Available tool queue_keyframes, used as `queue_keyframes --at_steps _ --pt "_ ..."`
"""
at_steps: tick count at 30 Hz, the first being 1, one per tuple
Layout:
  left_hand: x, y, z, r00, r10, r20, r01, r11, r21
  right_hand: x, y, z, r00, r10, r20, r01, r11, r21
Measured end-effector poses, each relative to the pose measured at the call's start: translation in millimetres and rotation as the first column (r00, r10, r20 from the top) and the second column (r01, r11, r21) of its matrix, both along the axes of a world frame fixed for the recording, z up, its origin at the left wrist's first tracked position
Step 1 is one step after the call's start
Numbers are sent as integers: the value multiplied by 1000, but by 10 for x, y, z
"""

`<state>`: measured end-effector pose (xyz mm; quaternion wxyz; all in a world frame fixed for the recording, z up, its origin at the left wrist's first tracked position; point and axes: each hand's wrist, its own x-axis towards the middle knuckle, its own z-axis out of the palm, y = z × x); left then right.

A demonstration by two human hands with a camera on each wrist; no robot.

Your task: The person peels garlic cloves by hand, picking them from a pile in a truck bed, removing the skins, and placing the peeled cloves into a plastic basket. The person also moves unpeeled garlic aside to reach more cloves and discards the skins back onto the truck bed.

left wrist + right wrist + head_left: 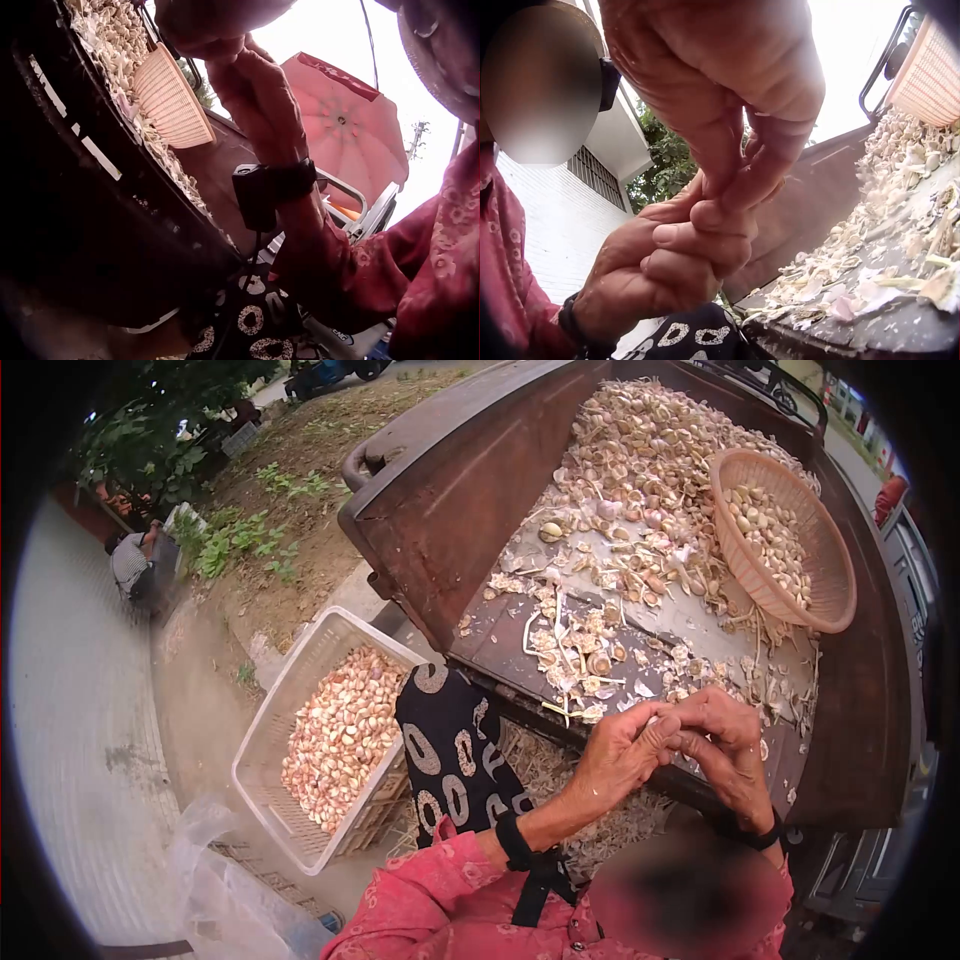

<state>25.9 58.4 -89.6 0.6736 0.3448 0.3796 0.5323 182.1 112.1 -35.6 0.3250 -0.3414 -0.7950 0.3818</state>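
Both hands meet above the near edge of the metal cart bed (560, 735). The left hand (625, 752) curls its fingers round a small pale garlic clove (653, 721), mostly covered by the fingertips. From the other side the right hand (725, 745) pinches at the same spot, thumb and forefinger bent. In the right wrist view the right hand (720, 75) reaches down onto the curled fingers of the left hand (682, 262). The left wrist view has the right hand (262, 105) touching the left hand (217, 22).
Loose garlic and dry skins (640, 470) heap over the cart bed. A pink woven basket (835, 585) of cloves leans at its right side. Left of the patterned trouser leg (440, 740) stands a white crate (268, 735) of reddish cloves, near a clear plastic bag (215, 890).
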Motion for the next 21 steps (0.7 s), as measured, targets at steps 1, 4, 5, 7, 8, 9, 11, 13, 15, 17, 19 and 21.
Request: queue_keyframes --at_steps 1,4,5,7,8,9,11,13,15,17,19,21 --pt "1 -21 -2 999 9 47 -7 999 -40 26 18 -17 999 10 -32 -11 1000 -21" --pt "45 -18 97 993 55 107 -43 992 -116 74 68 -156 995 32 -95 -34 999 -10" --pt "63 -9 92 991 49 125 -35 993 -109 88 69 -185 996 4 -84 -4 1000 -7" --pt "114 24 71 990 33 139 -19 994 -104 100 66 -241 984 -1 -178 -1 1000 -9" --pt "136 39 49 984 57 166 -37 992 -124 124 58 -277 984 -11 -179 10 1000 -12" --pt "157 61 28 978 83 192 -56 988 -142 147 54 -309 953 -81 -291 14 975 -224" --pt "230 114 1 972 74 225 -42 989 -142 156 50 -393 882 -197 -429 12 918 -396" --pt "254 213 -68 965 14 262 18 992 -121 146 113 -491 905 -212 -369 133 965 -227" --pt "309 369 -159 937 40 347 31 980 -197 104 114 -496 899 -331 -287 307 943 -126" --pt "365 515 -253 861 86 501 60 961 -269 46 172 -586 882 -396 -256 411 912 7" --pt "423 661 -357 825 85 559 95 954 -284 22 263 -739 842 -487 -233 525 839 143" --pt "437 788 -539 742 70 667 168 944 -285 37 336 -744 811 -504 -298 529 848 7"
